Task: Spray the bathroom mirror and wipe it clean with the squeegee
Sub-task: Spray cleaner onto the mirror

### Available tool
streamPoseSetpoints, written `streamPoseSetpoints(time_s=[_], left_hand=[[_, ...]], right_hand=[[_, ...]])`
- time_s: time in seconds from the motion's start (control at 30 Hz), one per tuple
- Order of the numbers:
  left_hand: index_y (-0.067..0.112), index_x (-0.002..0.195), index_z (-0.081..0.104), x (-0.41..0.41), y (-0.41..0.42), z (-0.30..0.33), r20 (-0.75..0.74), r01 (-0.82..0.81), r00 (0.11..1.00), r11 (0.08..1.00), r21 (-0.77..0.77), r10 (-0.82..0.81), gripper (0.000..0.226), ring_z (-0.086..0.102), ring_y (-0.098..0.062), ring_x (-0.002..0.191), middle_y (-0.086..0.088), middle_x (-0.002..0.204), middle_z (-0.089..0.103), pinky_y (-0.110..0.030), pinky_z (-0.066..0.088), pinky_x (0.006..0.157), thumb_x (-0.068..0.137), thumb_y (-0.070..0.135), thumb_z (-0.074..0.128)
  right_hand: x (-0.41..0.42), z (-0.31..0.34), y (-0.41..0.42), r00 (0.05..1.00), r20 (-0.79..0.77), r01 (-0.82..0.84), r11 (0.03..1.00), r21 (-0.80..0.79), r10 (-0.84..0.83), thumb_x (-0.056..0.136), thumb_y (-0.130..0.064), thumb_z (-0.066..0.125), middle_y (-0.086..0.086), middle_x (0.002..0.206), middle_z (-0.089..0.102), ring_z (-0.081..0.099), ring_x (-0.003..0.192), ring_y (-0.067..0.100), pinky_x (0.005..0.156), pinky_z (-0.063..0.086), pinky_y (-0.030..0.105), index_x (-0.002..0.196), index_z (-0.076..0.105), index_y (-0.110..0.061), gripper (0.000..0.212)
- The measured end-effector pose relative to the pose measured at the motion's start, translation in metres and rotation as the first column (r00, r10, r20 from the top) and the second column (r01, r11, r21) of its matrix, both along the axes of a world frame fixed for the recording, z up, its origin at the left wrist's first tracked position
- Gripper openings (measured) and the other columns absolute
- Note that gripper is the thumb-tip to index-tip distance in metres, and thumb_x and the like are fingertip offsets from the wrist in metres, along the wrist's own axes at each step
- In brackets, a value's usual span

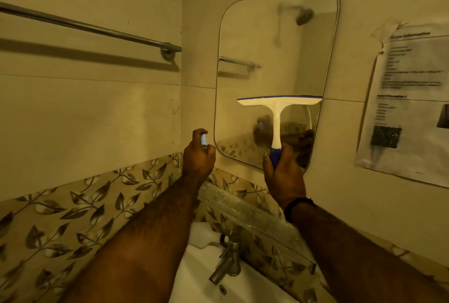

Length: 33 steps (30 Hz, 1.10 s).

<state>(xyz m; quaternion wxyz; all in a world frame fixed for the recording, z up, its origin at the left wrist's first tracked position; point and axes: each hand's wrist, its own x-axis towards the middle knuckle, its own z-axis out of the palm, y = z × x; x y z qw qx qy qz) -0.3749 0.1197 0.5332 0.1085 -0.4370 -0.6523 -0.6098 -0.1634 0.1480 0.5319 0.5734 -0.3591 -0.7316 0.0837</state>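
A rounded rectangular mirror (274,43) hangs on the tiled wall ahead. My right hand (283,176) grips the blue handle of a white squeegee (277,108). Its blue-edged blade lies level against the glass, about two thirds of the way down the mirror. My left hand (198,157) is closed around a small spray bottle (204,139), held just left of the mirror's lower left corner, index finger over the top. Only the bottle's pale upper part shows above my fingers.
A metal towel rail (92,28) runs along the left wall. A printed paper sheet (410,98) is stuck to the wall right of the mirror. Below are a glass shelf (245,208), a chrome tap (228,259) and a white washbasin (199,276).
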Motion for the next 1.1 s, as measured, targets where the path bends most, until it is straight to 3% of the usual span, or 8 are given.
streamPoseSetpoints(time_s=[0.27,0.5,0.63,0.77,0.9,1.0,1.1], left_hand=[[0.021,0.132,0.043,-0.020,0.005,0.032,-0.019,0.013,1.000,1.000,0.027,-0.012,0.042,0.062,-0.028,0.071,-0.005,0.086,0.058,-0.049,0.058,0.067,0.092,0.016,0.056],[0.021,0.133,0.041,-0.027,0.018,0.084,-0.064,0.036,0.998,0.994,0.100,-0.029,0.042,0.061,-0.021,0.067,-0.007,0.087,0.060,-0.040,0.058,0.062,0.094,0.016,0.055],[0.020,0.134,0.041,-0.027,0.026,0.116,-0.085,0.038,0.996,0.982,0.183,-0.023,0.042,0.058,-0.019,0.063,-0.001,0.077,0.056,-0.036,0.053,0.058,0.095,0.016,0.055],[0.020,0.135,0.042,-0.027,0.032,0.142,-0.077,0.047,0.997,0.970,0.239,-0.029,0.044,0.061,-0.022,0.070,-0.002,0.082,0.056,-0.038,0.056,0.063,0.094,0.015,0.056],[0.019,0.131,0.045,-0.029,0.035,0.166,-0.087,0.049,0.996,0.959,0.278,-0.026,0.039,0.062,-0.026,0.071,-0.004,0.083,0.058,-0.042,0.058,0.066,0.094,0.015,0.055],[0.023,0.135,0.041,-0.030,0.037,0.186,-0.089,0.110,0.992,0.944,0.312,-0.086,0.046,0.058,-0.021,0.062,0.002,0.072,0.054,-0.036,0.053,0.057,0.092,0.013,0.055],[0.024,0.130,0.042,-0.026,0.038,0.210,-0.114,0.150,0.986,0.934,0.326,-0.118,0.042,0.057,-0.018,0.060,0.004,0.071,0.052,-0.036,0.054,0.055,0.092,0.014,0.055]], right_hand=[[-0.014,0.004,0.012,1.000,0.010,-0.025,1.000,-0.016,0.025,0.093,-0.038,0.051,0.005,0.088,0.054,0.055,0.072,0.025,0.060,0.042,0.031,0.125,0.039,-0.014,0.042],[-0.027,0.019,0.029,1.000,0.015,0.009,1.000,0.017,-0.010,0.092,-0.048,0.047,0.004,0.095,0.058,0.057,0.078,0.025,0.063,0.045,0.033,0.127,0.037,-0.019,0.046],[-0.036,0.036,0.035,1.000,-0.008,0.009,0.997,0.072,-0.008,0.092,-0.045,0.048,-0.003,0.087,0.053,0.048,0.065,0.015,0.051,0.029,0.019,0.123,0.037,-0.022,0.041],[-0.042,0.057,0.039,1.000,-0.031,0.004,0.994,0.113,0.000,0.092,-0.042,0.051,-0.003,0.090,0.052,0.047,0.069,0.015,0.055,0.032,0.023,0.123,0.039,-0.019,0.040],[-0.045,0.073,0.041,0.999,-0.039,0.031,0.989,0.143,-0.026,0.093,-0.039,0.053,-0.006,0.090,0.046,0.045,0.069,0.012,0.050,0.024,0.014,0.123,0.042,-0.016,0.040],[-0.045,0.079,0.045,0.999,-0.023,0.035,0.991,0.130,-0.032,0.093,-0.042,0.051,-0.003,0.089,0.049,0.049,0.067,0.015,0.048,0.030,0.020,0.124,0.038,-0.019,0.041],[-0.044,0.081,0.049,0.999,-0.016,0.029,0.992,0.124,-0.027,0.093,-0.043,0.049,0.003,0.090,0.055,0.055,0.069,0.022,0.055,0.039,0.027,0.124,0.035,-0.020,0.041]])
